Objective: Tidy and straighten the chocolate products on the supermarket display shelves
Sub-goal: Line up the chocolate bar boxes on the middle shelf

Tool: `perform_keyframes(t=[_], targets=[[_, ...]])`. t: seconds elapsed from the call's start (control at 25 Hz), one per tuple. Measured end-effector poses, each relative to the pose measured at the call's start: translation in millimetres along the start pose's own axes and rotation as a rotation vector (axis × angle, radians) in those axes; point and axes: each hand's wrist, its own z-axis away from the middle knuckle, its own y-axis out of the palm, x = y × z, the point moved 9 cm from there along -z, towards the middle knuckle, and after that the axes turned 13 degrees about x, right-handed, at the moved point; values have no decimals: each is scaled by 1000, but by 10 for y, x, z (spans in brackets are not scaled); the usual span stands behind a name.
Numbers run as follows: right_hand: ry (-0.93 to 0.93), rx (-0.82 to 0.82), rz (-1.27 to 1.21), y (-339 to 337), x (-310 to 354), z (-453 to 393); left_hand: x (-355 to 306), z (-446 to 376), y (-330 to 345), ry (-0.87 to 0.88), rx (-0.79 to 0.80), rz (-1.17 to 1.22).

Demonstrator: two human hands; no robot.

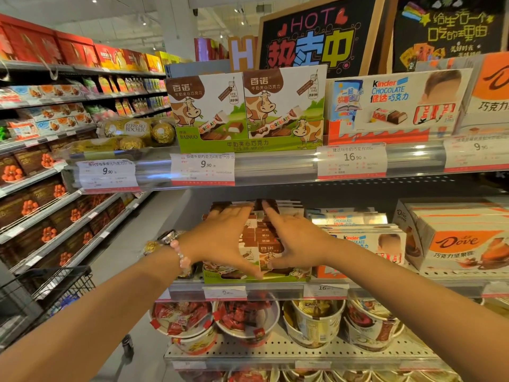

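Chocolate boxes (265, 241), glossy rectangular cardboard, between flat, straight-fingered left (225, 235) and right hands (296, 239).

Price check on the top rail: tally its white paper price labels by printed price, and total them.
White paper price labels reading 9.90: 3
White paper price labels reading 16.90: 1
Total: 4
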Motion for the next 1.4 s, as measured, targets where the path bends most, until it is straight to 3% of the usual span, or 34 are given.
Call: perform_keyframes(t=[0.08,0.16,0.24,0.36,0.48,0.8,1.08,1.24,1.4], targets=[[-44,-4,-391,-60,-73,23,9,15,81,3,-29,-76],[-24,-143,-723,-201,-261,-21,-28,38,91,30,-84,-145],[68,-218,-643,-312,-398,-137,-65,48,82,45,-117,-193],[99,-49,-345,-260,-349,-415,-83,65,67,42,-115,-182],[102,21,-239,-205,-283,-610,-76,106,12,56,-156,-156],[110,76,-247,-125,-214,-707,-75,131,-12,54,-235,-230],[79,-81,-541,-280,-280,-500,-46,128,13,82,-266,-94],[97,-52,-508,-282,-292,-520,-17,198,-32,80,-309,-125],[81,22,-486,-179,-273,-547,254,345,-178,-55,-514,116]])
